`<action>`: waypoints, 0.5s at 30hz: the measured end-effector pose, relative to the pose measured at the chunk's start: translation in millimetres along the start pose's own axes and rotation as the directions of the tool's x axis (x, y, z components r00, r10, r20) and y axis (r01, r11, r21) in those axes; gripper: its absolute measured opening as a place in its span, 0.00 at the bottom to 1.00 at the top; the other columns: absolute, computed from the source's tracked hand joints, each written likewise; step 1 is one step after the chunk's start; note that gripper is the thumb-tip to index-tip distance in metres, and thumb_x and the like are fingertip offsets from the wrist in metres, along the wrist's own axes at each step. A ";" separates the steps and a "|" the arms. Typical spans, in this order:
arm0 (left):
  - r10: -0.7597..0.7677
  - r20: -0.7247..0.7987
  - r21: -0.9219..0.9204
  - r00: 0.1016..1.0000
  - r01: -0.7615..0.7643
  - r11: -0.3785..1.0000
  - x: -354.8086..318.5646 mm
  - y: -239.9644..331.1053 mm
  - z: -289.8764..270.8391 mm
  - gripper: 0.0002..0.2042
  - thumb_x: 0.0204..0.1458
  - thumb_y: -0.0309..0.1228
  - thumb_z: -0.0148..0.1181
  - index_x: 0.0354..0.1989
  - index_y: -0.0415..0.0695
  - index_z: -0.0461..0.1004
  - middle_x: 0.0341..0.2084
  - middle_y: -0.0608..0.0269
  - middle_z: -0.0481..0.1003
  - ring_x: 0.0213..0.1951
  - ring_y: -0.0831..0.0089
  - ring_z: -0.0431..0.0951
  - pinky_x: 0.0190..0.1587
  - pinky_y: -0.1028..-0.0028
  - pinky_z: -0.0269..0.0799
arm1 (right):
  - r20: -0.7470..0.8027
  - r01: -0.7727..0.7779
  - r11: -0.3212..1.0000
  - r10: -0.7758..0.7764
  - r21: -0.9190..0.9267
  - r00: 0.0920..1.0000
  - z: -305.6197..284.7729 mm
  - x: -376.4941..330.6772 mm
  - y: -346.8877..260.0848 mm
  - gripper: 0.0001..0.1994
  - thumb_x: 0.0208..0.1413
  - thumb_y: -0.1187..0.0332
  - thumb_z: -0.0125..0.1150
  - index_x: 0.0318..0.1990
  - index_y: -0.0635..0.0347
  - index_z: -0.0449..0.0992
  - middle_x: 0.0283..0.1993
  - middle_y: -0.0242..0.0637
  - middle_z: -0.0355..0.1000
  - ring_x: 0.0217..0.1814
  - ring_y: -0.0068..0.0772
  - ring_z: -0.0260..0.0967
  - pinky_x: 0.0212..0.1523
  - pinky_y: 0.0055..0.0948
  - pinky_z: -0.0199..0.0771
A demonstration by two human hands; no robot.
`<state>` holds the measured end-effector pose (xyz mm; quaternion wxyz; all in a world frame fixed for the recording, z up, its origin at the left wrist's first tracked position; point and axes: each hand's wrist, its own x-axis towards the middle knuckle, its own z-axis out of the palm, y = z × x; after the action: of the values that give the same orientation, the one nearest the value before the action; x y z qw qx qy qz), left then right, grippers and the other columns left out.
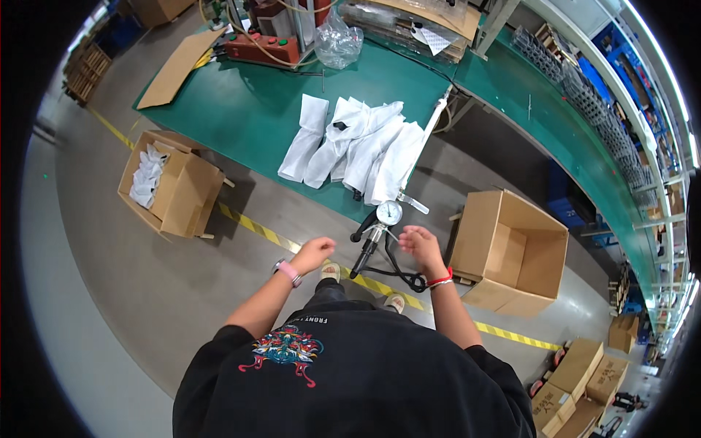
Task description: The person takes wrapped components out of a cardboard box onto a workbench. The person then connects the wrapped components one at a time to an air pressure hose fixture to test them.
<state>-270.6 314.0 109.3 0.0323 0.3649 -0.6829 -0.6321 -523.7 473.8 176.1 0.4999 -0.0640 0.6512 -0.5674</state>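
Observation:
My left hand (312, 253) hovers in front of me with its fingers loosely curled and nothing in it. My right hand (420, 243) is raised at the same height, fingers half bent, also holding nothing. Between them hangs a round pressure gauge (389, 212) on a black-handled tool (363, 257) with a black hose (401, 274), just below the table's edge. Several white cloth bags (355, 148) lie fanned out on the green table (241, 109) beyond my hands.
An open cardboard box (509, 252) stands on the floor at my right. Another box (171, 182) holding white bags sits at the left. A red machine (261, 45) and a clear plastic bag (338, 40) are at the table's back. Yellow-black tape (255, 228) crosses the floor.

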 end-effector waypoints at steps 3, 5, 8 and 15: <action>-0.212 0.214 -0.129 0.953 0.243 0.961 40.7 -6.4 15.4 0.16 0.51 0.37 0.48 0.42 0.38 0.68 0.36 0.56 0.71 0.36 0.68 0.70 0.40 0.72 0.65 | -0.121 0.009 0.999 -0.014 -0.040 0.993 4.6 -13.8 -1.1 0.11 0.53 0.72 0.47 0.41 0.65 0.70 0.32 0.38 0.70 0.29 0.24 0.67 0.31 0.18 0.68; -0.509 0.363 -0.501 0.781 0.624 0.600 78.2 -10.1 30.5 0.24 0.51 0.43 0.46 0.48 0.34 0.62 0.43 0.48 0.68 0.41 0.58 0.70 0.43 0.62 0.65 | -0.155 -0.003 0.999 -0.003 -0.038 0.988 -1.8 -27.7 9.6 0.11 0.52 0.72 0.47 0.41 0.66 0.70 0.31 0.38 0.70 0.29 0.24 0.67 0.31 0.18 0.68; -0.424 0.626 -0.717 0.655 0.697 0.018 122.6 -61.3 41.2 0.23 0.52 0.39 0.45 0.49 0.30 0.58 0.45 0.41 0.67 0.42 0.51 0.70 0.44 0.51 0.66 | -0.206 -0.055 0.998 0.049 -0.021 0.977 -3.3 -55.5 38.1 0.10 0.50 0.72 0.49 0.39 0.66 0.71 0.28 0.37 0.71 0.27 0.24 0.67 0.27 0.17 0.67; 0.083 -0.236 0.454 0.968 0.034 0.890 105.6 -69.2 49.0 0.11 0.47 0.30 0.52 0.32 0.34 0.73 0.18 0.56 0.72 0.19 0.64 0.68 0.24 0.68 0.67 | -0.461 -0.159 0.985 0.113 -0.062 0.880 -81.5 -124.1 64.3 0.13 0.48 0.68 0.51 0.41 0.63 0.72 0.27 0.34 0.70 0.26 0.23 0.66 0.27 0.18 0.67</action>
<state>-340.8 302.7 -5.8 0.0396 0.4298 -0.8067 -0.4036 -490.5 631.9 184.6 0.3679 0.0924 0.7801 -0.4975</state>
